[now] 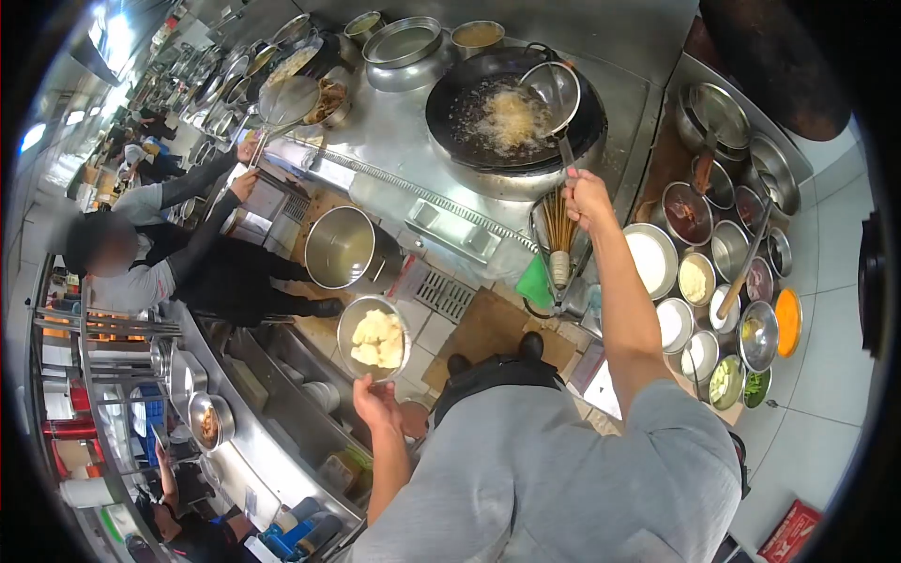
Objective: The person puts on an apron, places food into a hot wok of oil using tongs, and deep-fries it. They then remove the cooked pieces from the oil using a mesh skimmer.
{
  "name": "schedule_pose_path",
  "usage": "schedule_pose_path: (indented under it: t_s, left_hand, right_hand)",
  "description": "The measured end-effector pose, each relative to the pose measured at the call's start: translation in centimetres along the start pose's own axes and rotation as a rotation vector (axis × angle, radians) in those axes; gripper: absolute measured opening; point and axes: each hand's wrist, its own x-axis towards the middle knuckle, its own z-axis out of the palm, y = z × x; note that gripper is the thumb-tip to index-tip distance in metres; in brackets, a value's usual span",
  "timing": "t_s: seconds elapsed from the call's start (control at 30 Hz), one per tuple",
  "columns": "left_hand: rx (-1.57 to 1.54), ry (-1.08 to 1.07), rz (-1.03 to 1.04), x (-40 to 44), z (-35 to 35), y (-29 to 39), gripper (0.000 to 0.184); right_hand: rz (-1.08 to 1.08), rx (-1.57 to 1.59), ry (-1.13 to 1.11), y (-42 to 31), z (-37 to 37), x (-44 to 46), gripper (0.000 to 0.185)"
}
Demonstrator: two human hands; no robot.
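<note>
The long-handled scoop (552, 101) was over the wok (445, 117), its round head at the right part of the far rim, its handle slanting back toward the person. The right hand (587, 200) was closed around that handle near its lower end, the forearm stretched out straight behind it. In the wok, pale golden food (514, 117) sat amid bubbling, dark-looking oil. The left hand (378, 405) was partly open, fingers up by the near rim of a metal bowl (405, 343) of pale yellow chunks (377, 338); whether it gripped the bowl could not be told.

Just below the wok stood a bundled bamboo brush (558, 246), with a green cloth (533, 281) beside it. The wok was set in a steel stove (399, 122), where a wide lidded-looking pot (404, 44) stood farther left. A deep pot (383, 255) was beyond the left hand's bowl. To the right, many metal bowls (730, 246) crowded together, one with bright orange contents (789, 322). At the left, a co-worker (221, 272) in a dark apron held a wire skimmer (287, 100) by its long handle.
</note>
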Motion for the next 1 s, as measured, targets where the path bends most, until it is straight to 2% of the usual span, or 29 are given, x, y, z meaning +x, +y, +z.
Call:
schedule_pose_path:
  t_s: [0.07,0.13,0.2,0.4,0.67,0.87,1.0]
  left_hand:
    - [0.036,0.000,0.009,0.2,0.7,-0.4,0.009]
    - [0.099,-0.110,0.037,0.7,1.0,-0.5,0.011]
    - [0.101,-0.113,0.044,1.1,1.3,-0.4,0.015]
    - [0.063,-0.202,0.035,1.6,2.8,0.5,0.010]
    - [0.052,-0.282,-0.006,5.0,1.8,0.9,0.008]
    - [0.065,-0.354,-0.040,7.1,1.4,1.5,0.009]
    - [0.081,-0.359,-0.052,7.6,1.1,2.1,0.008]
  right_hand:
    - [0.070,0.177,-0.191,1.4,0.1,2.5,0.023]
    - [0.104,0.220,-0.218,1.7,0.3,2.7,0.021]
    - [0.194,0.260,-0.293,1.5,0.3,2.0,0.017]
    - [0.260,0.253,-0.418,-0.6,-3.0,-1.7,0.018]
    - [0.134,0.184,-0.236,-0.5,-0.8,-7.1,0.019]
    - [0.068,0.140,-0.172,-0.3,-0.3,-5.5,0.019]
    - [0.025,-0.066,-0.079,-0.2,1.2,-5.6,0.022]
